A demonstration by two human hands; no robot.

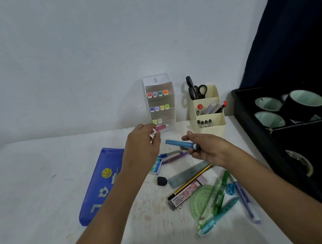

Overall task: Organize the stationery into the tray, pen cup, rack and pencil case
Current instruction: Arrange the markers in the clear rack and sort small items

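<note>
My left hand (141, 143) holds a pink marker (159, 128) whose tip points at the lowest shelf of the clear marker rack (171, 101) against the wall. The rack holds several coloured markers on its shelves. My right hand (208, 148) grips a blue marker (178, 144) just in front of the cream pen cup (219, 127), which holds scissors and pens. A blue pencil case (99, 186) lies on the white table, partly under my left forearm. Loose stationery lies below my hands: a steel ruler (189, 173), a striped pencil (192, 181), a green protractor (201, 201) and several pens.
A black tray (256, 127) with rolls of tape stands at the right edge of the table. A staple box (156, 166), a black eraser (161, 181), a lead case (183, 196) and a blue sharpener (230, 189) lie among the loose items. The wall is close behind.
</note>
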